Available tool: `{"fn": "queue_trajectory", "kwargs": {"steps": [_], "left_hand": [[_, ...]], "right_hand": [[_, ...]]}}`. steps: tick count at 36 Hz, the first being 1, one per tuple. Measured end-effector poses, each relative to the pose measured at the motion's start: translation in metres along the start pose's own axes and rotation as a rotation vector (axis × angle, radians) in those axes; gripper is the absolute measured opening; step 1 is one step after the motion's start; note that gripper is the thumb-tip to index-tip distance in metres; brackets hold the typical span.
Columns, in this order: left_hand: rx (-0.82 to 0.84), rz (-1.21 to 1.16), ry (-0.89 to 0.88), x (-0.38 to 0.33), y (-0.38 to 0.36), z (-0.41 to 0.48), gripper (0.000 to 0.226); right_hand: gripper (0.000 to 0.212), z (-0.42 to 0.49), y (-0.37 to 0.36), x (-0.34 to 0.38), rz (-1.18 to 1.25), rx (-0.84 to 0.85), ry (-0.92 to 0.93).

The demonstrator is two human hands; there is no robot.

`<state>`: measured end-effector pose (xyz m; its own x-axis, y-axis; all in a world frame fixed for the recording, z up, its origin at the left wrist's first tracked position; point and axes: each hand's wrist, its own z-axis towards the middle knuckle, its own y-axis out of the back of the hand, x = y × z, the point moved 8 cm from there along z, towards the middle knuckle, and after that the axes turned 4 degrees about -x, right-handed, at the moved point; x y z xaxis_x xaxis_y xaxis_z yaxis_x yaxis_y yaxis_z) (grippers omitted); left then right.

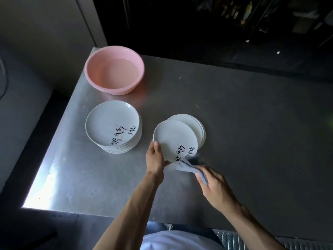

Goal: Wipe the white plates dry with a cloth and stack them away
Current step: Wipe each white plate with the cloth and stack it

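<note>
Gripping a grey cloth (189,166), the right hand (213,181) touches it to the near edge of a white plate (173,136), whose left rim the left hand (155,158) holds. Just beyond sits a short plate stack (199,128); a taller stack (112,123) lies left, a pink basin (114,69) far-left on the table (252,132).

Black brush characters, seen upside down, mark the held plate (175,139) and the stack (112,123) near the table (86,179) left edge; none readable.
</note>
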<state>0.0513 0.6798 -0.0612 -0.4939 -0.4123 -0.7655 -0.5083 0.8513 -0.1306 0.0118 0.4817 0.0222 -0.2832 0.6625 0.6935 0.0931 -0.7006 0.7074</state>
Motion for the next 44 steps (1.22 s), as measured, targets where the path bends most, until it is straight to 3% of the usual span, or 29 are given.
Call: {"fn": "queue_trajectory", "kwargs": {"steps": [7,21,27,32,39,44], "left_hand": [[-0.062,0.038,-0.003,-0.006,-0.033,0.028,0.038],[-0.192,0.218,-0.039,0.001,-0.051,0.050,0.038],[-0.269,0.527,-0.276,-0.014,-0.039,0.051,0.040],[-0.346,0.810,-0.289,-0.009,-0.029,0.052,0.046],[-0.272,0.711,-0.205,0.017,-0.026,0.062,0.049],[-0.234,0.640,-0.176,0.025,-0.040,0.065,0.047]], "right_hand": [[0.010,0.002,0.019,-0.024,0.002,-0.059,-0.113],[0.011,0.020,0.036,-0.046,0.117,-0.063,-0.140],[0.018,0.021,0.036,-0.055,0.168,-0.034,-0.196],[0.025,0.021,0.030,-0.061,0.200,-0.029,-0.252],[0.018,0.025,0.026,-0.062,0.215,-0.056,-0.255],[0.033,0.025,0.019,-0.067,0.256,-0.017,-0.285]]}}
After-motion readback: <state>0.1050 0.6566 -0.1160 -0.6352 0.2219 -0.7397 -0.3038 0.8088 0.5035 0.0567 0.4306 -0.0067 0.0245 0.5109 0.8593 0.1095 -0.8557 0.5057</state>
